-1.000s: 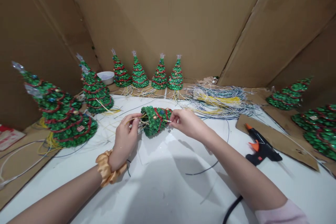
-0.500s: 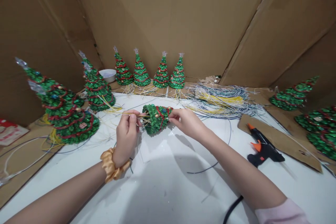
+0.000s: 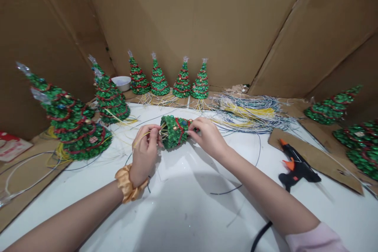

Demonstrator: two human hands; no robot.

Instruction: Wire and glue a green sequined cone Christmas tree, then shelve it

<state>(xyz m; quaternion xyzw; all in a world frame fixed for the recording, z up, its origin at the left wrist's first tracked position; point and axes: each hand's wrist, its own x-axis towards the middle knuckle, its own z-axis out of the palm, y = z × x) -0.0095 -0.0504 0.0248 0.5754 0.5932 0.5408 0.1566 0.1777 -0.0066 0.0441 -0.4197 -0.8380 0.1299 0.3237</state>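
Observation:
A small green Christmas tree ornament [image 3: 174,132] with red garland and gold beads lies on its side, its hollow base facing left. At that base, my left hand [image 3: 145,147], with a gold scrunchie [image 3: 130,183] on the wrist, is closed on thin yellow and white wires [image 3: 163,129] that come out of the opening. My right hand [image 3: 206,134] pinches at the narrow end of the tree; a small pale bit shows at its fingertips, too small to name. The tree's tip is hidden behind that hand.
Several finished trees [image 3: 200,80] stand along the cardboard wall, with larger ones [image 3: 79,126] at left and right. A bundle of wires [image 3: 251,112] lies at the back right. A black glue gun [image 3: 298,167] rests on cardboard at the right; a white bowl [image 3: 121,82] stands behind.
My left hand has shifted slightly right, closer to the tree's base, and the wires there have moved. My right hand stays at the narrow end with its fingers slightly shifted.

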